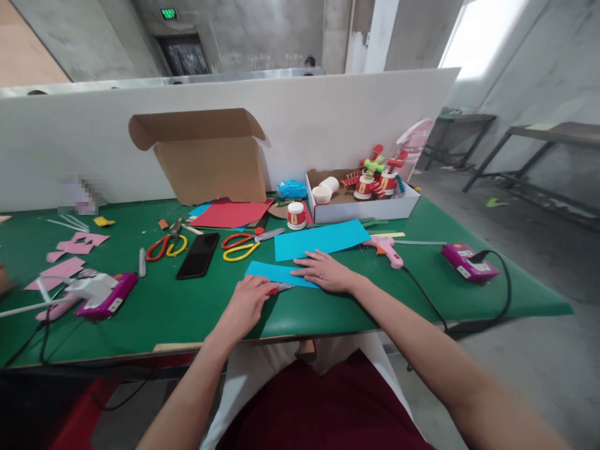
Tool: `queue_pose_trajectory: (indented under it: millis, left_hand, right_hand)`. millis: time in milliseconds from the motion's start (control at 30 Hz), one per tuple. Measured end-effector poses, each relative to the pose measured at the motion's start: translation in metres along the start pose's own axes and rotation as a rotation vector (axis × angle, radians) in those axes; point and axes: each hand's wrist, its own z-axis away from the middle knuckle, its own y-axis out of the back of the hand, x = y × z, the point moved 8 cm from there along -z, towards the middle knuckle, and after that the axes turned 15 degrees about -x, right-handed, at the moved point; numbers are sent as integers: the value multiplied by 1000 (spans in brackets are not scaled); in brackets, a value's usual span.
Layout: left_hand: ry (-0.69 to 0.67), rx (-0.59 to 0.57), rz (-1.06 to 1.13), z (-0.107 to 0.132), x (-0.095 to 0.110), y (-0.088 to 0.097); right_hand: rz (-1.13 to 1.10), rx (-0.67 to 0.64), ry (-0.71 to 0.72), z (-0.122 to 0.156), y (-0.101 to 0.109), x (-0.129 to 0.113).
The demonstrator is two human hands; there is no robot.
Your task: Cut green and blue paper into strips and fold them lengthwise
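On the blue strip — right hand, flat.

red-handled tool: in front of the open brown cardboard box, mostly hidden inside the curled left hand; only a red bit and a grey tip showed, its kind unclear.
small blue paper strip: its right end lay covered by the flat right hand.
pixelated patch: left of the box, blurred out.
thin white stick: far left of the box, cut off by the picture's edge.
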Motion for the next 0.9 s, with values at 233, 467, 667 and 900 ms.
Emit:
queue_pose_trajectory:
  millis: [233,467,667,900]
  left_hand:
    - [-4,7,-14,-3,6,0]
    - [-7,-10,-25,-5,10,-1]
    - [-19,-22,-15,-7,14,-3]
    - [-25,-16,-27,-10,21,-4]
  right_hand:
    - [-7,-1,-8,1,1,-1]
    - [-3,-12,-6,1,0,-1]
    - [-4,9,6,0,-2,2]
    - [-15,-12,-13,0,-3,2]
